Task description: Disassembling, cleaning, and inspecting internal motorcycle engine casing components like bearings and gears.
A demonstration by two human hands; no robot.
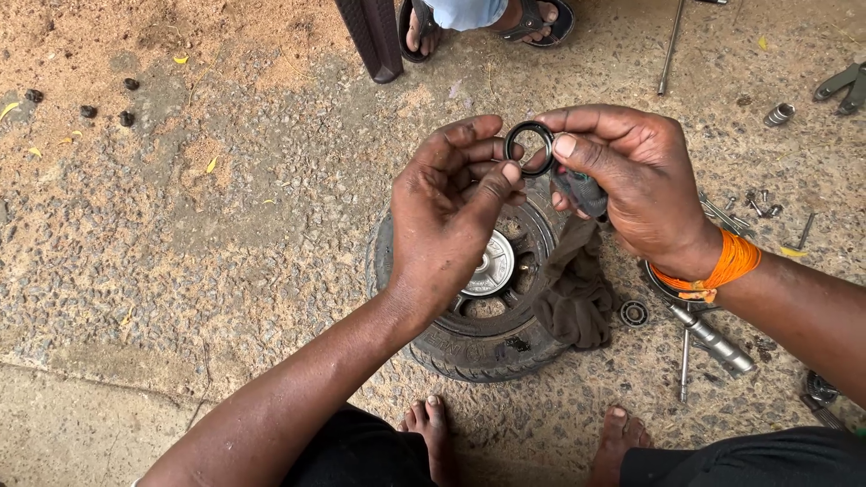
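My left hand (451,212) and my right hand (631,180) meet above a small black wheel (469,347) that lies flat on the ground. Both pinch a black rubber ring seal (529,147) between fingertips. My right hand also grips a dark tool handle (582,191) against its palm; an orange thread band sits on that wrist. The wheel has a silver hub (492,264) at its middle. A dark rag (577,293) hangs over the wheel's right side.
A bearing (634,313), a metal socket tool (713,341) and loose bolts (753,206) lie on the gravel to the right. Pliers (843,86) and a rod (670,45) lie further back. Another person's sandalled feet (487,22) stand at the top. My bare feet (433,424) are below.
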